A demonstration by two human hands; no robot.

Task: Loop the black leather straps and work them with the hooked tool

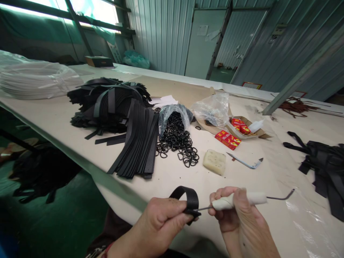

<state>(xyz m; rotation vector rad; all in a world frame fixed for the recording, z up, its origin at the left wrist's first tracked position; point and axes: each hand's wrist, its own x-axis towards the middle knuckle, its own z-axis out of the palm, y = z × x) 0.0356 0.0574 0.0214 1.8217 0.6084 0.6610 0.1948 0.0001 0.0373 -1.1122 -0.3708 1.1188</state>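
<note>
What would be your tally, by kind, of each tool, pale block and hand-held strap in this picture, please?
White-handled tool, in the right hand: 1
Metal tool, lying on the table: 1
Pale block: 1
Black strap, looped, in the left hand: 1
Total: 4

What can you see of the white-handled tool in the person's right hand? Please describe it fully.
The white-handled tool has a thick, smooth-looking white handle, perhaps plastic, with a thin, dark, metal-looking shaft at each end. The shaft on the far right bends upward near its tip. The other shaft reaches the looped black strap pinched by the left hand; its tip cannot be made out. The right hand grips the handle, roughly level, above the table.
</note>
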